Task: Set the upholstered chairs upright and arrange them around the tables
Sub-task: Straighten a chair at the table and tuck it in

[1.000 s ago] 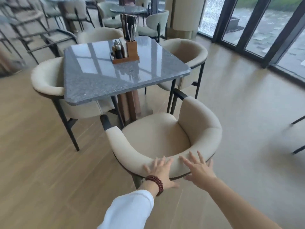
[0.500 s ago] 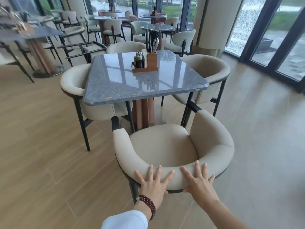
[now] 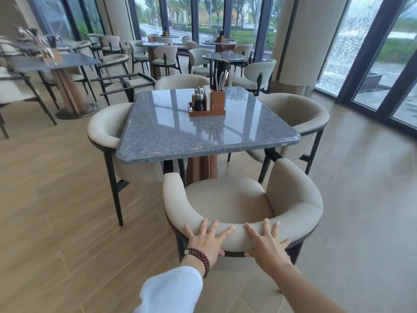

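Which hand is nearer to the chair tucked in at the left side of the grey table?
Left. The left hand presses the backrest of the near chair on the side toward that left chair; the right hand presses it farther right.

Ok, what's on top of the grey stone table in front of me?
A wooden caddy stands on the table, toward its far side, holding upright cutlery and a dark grinder. The caddy's walls hide whatever else sits inside.
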A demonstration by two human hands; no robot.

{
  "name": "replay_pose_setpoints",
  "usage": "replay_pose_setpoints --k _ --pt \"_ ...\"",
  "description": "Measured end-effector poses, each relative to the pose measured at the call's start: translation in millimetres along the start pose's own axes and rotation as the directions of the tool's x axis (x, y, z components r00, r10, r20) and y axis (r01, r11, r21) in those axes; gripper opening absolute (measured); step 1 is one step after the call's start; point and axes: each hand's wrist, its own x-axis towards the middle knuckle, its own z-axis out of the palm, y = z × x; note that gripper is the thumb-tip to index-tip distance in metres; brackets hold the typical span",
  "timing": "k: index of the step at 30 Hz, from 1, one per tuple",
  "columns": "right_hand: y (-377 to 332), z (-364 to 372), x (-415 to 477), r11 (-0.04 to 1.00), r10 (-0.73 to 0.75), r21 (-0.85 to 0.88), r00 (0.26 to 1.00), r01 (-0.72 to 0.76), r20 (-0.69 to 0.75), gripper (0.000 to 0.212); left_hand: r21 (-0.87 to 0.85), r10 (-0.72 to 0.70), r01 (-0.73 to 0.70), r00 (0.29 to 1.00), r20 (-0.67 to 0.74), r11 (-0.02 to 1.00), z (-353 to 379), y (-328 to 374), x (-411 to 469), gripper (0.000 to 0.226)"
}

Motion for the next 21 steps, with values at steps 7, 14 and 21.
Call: replay_pose_setpoints --k 7,14,21 --pt "-1 -24 52 0.999 0.006 -0.037 1.0 -0.005 0.017 0.075 0.041 0.014 -0.014 1.0 -0.008 0.999 -15 -16 48 0.068" --pt "8 -37 52 0.995 -0.016 -0.094 0.999 0.02 0.045 0.075 0.064 0.022 -0.022 1.0 0.005 0.998 -12 -7 61 0.07" --pt "3 -44 48 0.997 0.016 -0.082 0.997 -0.01 0.077 0.077 -0.05 0.021 -0.017 0.997 0.076 0.999 -31 -4 55 0.07"
